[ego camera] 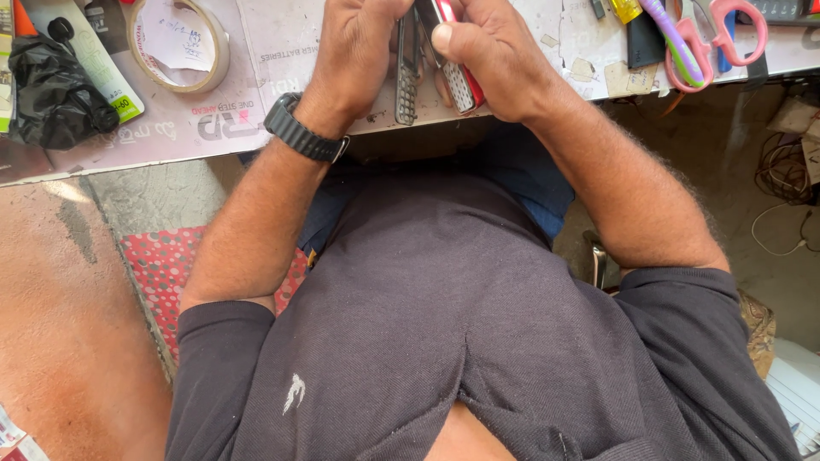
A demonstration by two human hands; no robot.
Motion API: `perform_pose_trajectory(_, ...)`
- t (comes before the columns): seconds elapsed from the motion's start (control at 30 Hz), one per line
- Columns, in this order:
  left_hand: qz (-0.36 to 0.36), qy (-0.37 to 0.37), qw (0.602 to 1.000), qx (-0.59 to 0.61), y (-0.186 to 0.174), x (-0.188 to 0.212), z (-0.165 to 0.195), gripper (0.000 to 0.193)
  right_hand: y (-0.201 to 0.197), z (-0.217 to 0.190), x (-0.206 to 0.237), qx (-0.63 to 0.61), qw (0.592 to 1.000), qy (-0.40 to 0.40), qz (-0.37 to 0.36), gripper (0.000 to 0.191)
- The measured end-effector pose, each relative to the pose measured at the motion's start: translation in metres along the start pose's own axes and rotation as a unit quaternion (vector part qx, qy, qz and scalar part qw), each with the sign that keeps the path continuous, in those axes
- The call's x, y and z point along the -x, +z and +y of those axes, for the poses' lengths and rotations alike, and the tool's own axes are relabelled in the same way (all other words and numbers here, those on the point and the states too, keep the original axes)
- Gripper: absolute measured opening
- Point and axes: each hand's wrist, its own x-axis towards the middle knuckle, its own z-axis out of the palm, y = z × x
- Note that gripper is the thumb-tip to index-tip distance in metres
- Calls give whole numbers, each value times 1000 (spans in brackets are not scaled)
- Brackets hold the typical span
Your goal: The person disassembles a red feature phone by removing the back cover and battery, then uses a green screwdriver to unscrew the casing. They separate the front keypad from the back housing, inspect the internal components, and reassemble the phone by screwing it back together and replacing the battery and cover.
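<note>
Two hands are at work over the near edge of the worktop (256,102). We find the left hand (359,51) curled over a slim grey keypad phone (407,81), which stands on its edge against the worktop surface; how tightly the fingers close on it we cannot tell, since they are cut off by the top of the view. The right hand (491,55) is closed around a red keypad phone (457,77), thumb pressed on its upper face, the phone tilted and just beside the grey one.

Our judgement on risk: both phones sit right at the near edge, above the lap. A slip of the thumb or a loosened grip could send either one off the edge. The pink-handled scissors (713,38) and the tools next to them lie near the right forearm, and a sweep of that arm could knock them.

A tape roll (179,43) and a black bag (51,90) lie toward the far left of the worktop, well apart from the hands.

Hidden or unclear: the fingertips, the tops of both phones, and whether either phone is opened or intact.
</note>
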Motion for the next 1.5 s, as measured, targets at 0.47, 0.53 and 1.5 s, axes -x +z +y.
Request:
perform_pose_trajectory(0.47,19,-52,998,-30,-4,-3,1,36,0,-6,-4,-151,988,30,-7,21)
perform_pose_trajectory(0.53,22,-62,997,-33,-4,-3,3,36,-1,-7,-4,-156,987,30,-9,19)
perform_pose_trajectory(1.5,-9,-54,989,134,0,-8,14,22,-1,-14,-8,-214,974,68,10,22)
